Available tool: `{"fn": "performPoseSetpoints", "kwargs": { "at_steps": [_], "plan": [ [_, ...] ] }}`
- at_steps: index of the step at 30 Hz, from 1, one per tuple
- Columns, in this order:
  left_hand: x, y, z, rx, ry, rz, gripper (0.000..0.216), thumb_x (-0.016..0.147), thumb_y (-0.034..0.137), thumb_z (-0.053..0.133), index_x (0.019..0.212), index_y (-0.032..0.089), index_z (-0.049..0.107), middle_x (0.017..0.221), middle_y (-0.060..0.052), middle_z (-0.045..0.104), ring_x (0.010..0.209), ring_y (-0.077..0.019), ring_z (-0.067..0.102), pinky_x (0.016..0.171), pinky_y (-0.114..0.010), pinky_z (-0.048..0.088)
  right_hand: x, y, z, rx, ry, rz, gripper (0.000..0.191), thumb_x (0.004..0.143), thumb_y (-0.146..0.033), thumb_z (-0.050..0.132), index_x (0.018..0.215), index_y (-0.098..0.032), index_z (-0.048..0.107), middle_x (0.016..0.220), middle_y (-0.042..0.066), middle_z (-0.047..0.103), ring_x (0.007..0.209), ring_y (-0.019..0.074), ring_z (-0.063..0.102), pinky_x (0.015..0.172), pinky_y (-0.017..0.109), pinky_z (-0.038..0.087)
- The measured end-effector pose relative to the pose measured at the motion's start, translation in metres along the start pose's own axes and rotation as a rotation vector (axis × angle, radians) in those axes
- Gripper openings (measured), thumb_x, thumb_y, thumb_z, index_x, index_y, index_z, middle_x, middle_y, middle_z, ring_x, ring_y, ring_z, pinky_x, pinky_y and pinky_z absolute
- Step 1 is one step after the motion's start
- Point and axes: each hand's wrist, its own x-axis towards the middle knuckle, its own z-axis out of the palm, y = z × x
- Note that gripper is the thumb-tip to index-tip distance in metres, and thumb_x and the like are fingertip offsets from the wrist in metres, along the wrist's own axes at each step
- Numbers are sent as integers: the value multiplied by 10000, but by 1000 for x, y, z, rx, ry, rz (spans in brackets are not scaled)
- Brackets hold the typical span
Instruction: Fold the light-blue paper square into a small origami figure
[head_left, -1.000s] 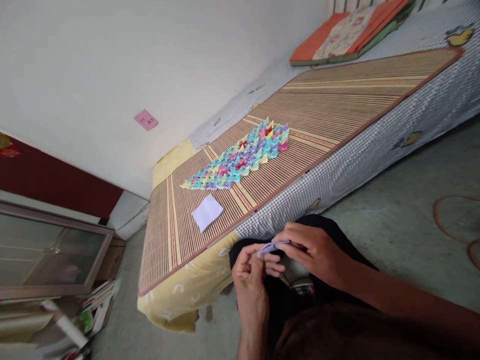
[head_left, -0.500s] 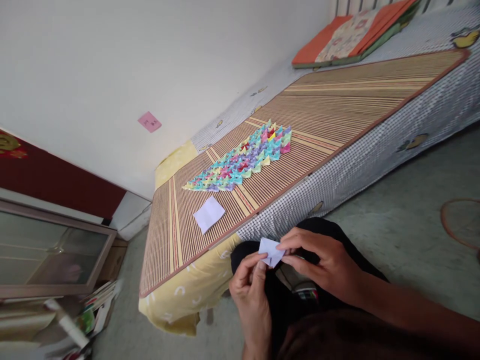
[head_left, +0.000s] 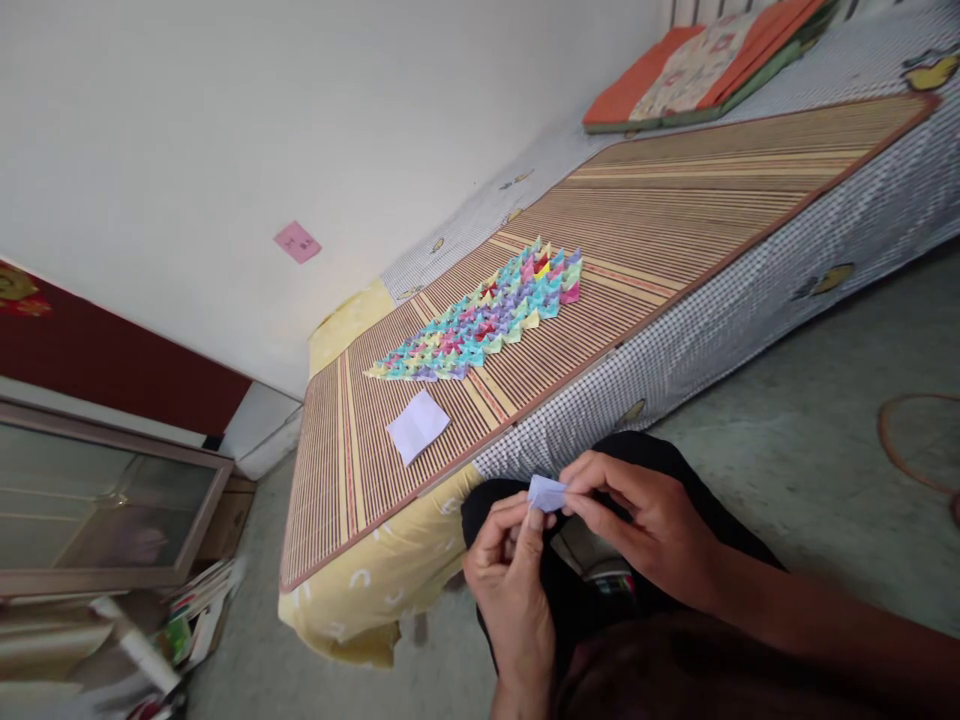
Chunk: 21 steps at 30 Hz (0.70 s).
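Note:
Between my two hands is a small folded piece of pale lilac paper, held above my knees. My left hand pinches its left and lower edge between thumb and fingers. With thumb and forefinger, my right hand grips its right end. A flat lilac paper sheet lies on the striped bamboo mat, near the bed's edge. Farther back on the mat sits an array of folded paper pieces in turquoise, yellow, pink and purple, laid out in pointed rows.
An orange and green folded quilt lies at the bed's far end. On the wall is a pink note. A framed glass panel and a pile of odds and ends stand at left. A brown cable curls on the floor at right.
The lilac paper in my hands has been folded over and now looks about half as tall. My left hand has shifted slightly right; my right hand stays at the paper's right end.

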Motion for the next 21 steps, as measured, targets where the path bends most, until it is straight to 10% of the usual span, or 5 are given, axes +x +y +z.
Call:
{"fn": "performPoseSetpoints", "kwargs": {
  "at_steps": [13, 21],
  "plan": [
    [-4, -6, 8, -34, 58, -33, 150, 836, 244, 778, 731, 170, 701, 780, -17, 687, 760, -135, 640, 731, -241, 509, -1, -2, 4, 25, -27, 126, 113, 914, -168, 535, 813, -218, 523, 818, 6, 623, 702, 135, 594, 641, 253, 477],
    [9, 0, -8, -76, -90, -253, 236, 750, 267, 852, 914, 179, 708, 750, 19, 635, 685, -104, 557, 657, -209, 443, 13, -4, -8, 1, -305, 169, 115, 819, -113, 531, 767, -210, 499, 750, -14, 581, 682, 136, 542, 632, 262, 426]
  ]
}}
